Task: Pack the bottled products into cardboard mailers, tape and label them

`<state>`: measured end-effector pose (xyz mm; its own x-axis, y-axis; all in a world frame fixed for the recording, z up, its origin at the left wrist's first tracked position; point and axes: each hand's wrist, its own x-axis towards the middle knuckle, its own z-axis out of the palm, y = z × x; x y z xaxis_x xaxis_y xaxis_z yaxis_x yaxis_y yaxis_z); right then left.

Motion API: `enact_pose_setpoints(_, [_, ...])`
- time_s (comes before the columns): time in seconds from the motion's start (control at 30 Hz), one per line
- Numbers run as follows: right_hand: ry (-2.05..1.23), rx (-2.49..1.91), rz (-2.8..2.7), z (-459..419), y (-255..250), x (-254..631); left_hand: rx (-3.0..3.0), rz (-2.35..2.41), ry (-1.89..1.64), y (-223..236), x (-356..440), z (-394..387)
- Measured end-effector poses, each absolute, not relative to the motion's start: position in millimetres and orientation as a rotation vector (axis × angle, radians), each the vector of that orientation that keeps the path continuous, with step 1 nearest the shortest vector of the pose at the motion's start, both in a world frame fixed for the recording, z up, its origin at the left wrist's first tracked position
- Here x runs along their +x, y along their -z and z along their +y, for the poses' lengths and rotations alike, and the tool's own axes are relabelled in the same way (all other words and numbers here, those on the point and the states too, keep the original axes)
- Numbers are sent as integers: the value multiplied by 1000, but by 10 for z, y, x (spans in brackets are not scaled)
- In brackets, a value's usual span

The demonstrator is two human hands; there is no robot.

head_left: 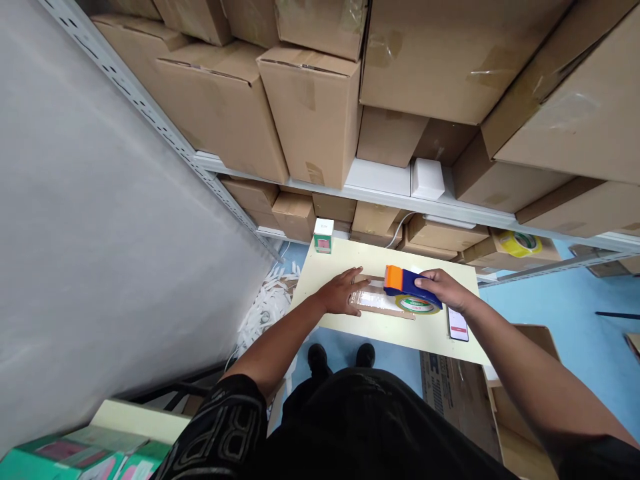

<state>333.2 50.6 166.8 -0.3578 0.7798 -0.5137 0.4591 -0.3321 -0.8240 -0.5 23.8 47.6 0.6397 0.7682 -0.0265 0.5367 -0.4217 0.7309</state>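
Note:
On the pale table (345, 328) lies a flat cardboard box (370, 309) with shiny clear tape along its top. My left hand (343, 292) rests on the box's left end, fingers spread. In my right hand (443, 288) is a blue tape dispenser (413, 288) with an orange front part and a roll of tape in it; the fingers wrap round its handle. The dispenser is over the right part of the box; whether it touches the box I cannot tell. Beside my right wrist lies a smartphone (458, 325) with its screen lit.
A small green and white box (323, 236) stands at the table's far left corner. Behind are shelves full of cardboard boxes (310, 113), with a yellow tape roll (521, 243) at right. Scraps of white paper (265, 310) cover the floor at left. An open carton (523, 413) stands at lower right.

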Motion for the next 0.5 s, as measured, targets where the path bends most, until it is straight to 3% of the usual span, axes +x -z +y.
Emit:
enact_pose_setpoints(0.27, [-1721,-1518,-1689,543,-1430,2903,2173,1070,-458,-619,59,97])
enact_pose_setpoints(0.5, [-1772,-1473,-1651,532,-1305,2901,1686,1060,-597,-684,164,24])
